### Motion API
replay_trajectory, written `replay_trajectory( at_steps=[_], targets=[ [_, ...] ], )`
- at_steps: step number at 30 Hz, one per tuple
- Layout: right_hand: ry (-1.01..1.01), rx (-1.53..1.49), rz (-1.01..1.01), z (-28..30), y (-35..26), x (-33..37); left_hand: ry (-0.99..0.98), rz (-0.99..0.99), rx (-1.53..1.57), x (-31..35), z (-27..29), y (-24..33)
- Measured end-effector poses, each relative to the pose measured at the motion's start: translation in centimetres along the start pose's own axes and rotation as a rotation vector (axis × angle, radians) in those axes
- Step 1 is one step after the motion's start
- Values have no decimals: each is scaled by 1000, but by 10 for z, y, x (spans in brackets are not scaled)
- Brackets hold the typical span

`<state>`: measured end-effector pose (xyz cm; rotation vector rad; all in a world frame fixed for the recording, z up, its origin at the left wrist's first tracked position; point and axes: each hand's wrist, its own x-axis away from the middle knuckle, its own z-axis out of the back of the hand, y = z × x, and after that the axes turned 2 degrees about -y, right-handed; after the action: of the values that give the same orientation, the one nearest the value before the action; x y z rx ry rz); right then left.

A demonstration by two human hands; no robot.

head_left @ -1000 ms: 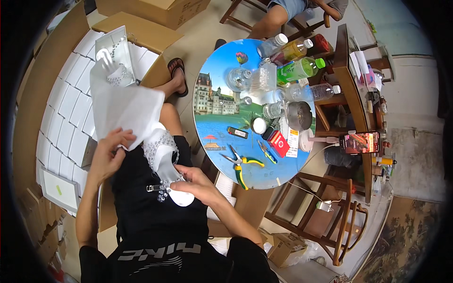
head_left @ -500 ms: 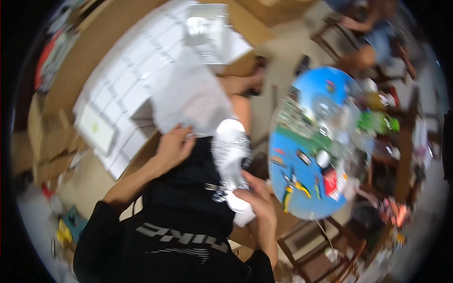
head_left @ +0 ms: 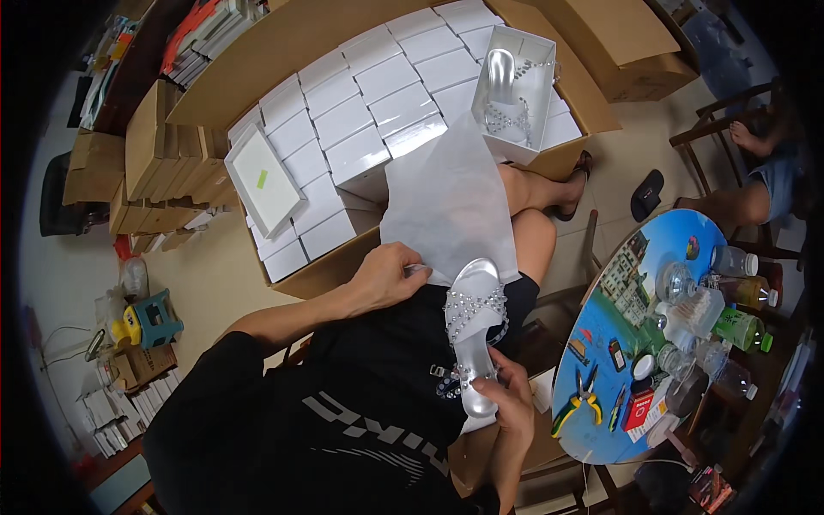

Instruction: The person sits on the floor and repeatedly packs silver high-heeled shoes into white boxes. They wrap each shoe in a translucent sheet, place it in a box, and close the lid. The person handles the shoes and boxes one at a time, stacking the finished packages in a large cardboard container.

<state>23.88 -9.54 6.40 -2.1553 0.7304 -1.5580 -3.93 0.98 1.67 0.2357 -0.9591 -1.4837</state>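
A silver sandal (head_left: 475, 343) with bead-studded straps lies over my lap, sole lengthwise, its toe end pointing away from me. My right hand (head_left: 508, 396) is closed around its heel end, thumb on top of the insole. My left hand (head_left: 388, 276) pinches the near edge of a white translucent sheet (head_left: 451, 202) that drapes over my legs toward the carton. Beyond the sheet, a second silver sandal (head_left: 500, 86) with similar beads sits in an open white shoebox (head_left: 534, 144), on top of other boxes.
A large carton (head_left: 318, 276) holds rows of white boxes (head_left: 390, 81); a shallow white lid (head_left: 273, 204) rests on them. At right, a blue picture-topped table (head_left: 592, 439) carries pliers (head_left: 579, 403), bottles and a red packet (head_left: 638, 410). Another person's leg (head_left: 730, 204) shows at far right.
The view has swung, so everything sits elsewhere in the picture, now sharp instead of blurred. My left fingers have curled onto the sheet's edge; my right hand keeps hold of the sandal.
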Motion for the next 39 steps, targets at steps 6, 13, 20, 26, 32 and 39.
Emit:
replay_trajectory(
  at_steps=[6, 13, 20, 26, 32, 39],
  targets=[
    [-218, -18, -38, 8, 15, -8, 150, -15, 123, 3, 0, 0],
    [-333, 108, 62, 11, 29, -37, 285, -424, -97, 1, -20, -44],
    [-468, 159, 165, -8, -5, -39, 273, -603, -438, -5, 7, -20],
    [-498, 59, 280, -37, -28, -71, 233, -679, -529, 4, 56, 10],
    [-157, 166, 541, -60, -38, -78, 171, -806, -620, -13, 78, 11],
    [-237, -98, 593, -74, -63, -95, -74, -1030, -627, 8, 86, 61]
  ],
)
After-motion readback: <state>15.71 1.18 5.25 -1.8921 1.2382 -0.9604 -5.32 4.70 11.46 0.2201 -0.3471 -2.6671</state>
